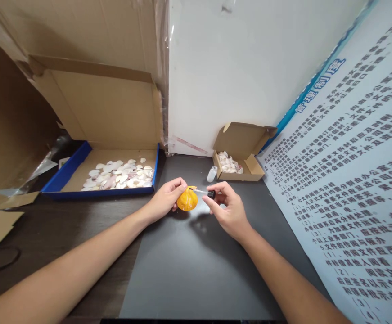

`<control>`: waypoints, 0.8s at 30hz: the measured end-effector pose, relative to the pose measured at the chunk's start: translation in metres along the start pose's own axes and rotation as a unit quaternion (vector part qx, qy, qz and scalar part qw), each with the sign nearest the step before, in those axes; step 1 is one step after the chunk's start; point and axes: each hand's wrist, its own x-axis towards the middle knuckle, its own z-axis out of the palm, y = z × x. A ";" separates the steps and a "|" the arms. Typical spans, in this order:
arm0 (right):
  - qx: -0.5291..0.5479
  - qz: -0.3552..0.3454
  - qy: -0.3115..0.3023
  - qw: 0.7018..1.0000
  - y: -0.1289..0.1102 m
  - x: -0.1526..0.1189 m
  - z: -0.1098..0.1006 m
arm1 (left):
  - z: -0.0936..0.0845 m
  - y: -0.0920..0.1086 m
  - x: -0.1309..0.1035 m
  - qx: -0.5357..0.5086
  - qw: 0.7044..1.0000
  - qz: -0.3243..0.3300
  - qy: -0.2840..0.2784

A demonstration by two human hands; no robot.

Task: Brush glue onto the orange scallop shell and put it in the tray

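My left hand [167, 199] is closed on the left edge of a yellow-orange shell [187, 200], held above the dark mat. Between the thumb and fingers of my right hand [227, 208] is the black cap [211, 194] of a thin brush. The brush's pale stem [200, 192] points left, and its tip meets the upper part of the shell. A small clear bottle [212, 173] stands uncapped on the mat, just beyond my right hand.
A blue-edged box [103, 194] of pale shells lies at the back left, its cardboard lid raised. At the back right sits a smaller open cardboard box [254, 173] with shells. A printed board [344, 171] borders the right side.
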 end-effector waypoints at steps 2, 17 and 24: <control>-0.019 -0.009 -0.005 1.000 -0.001 0.000 -0.001 | 0.000 0.000 0.000 0.000 1.000 0.000 0.001; -0.044 -0.035 0.008 0.998 -0.004 0.003 -0.006 | 0.000 0.000 -0.001 -0.001 1.000 0.001 -0.007; -0.069 -0.045 -0.010 0.997 -0.005 0.004 -0.009 | 0.000 0.001 -0.001 0.004 1.000 0.001 -0.003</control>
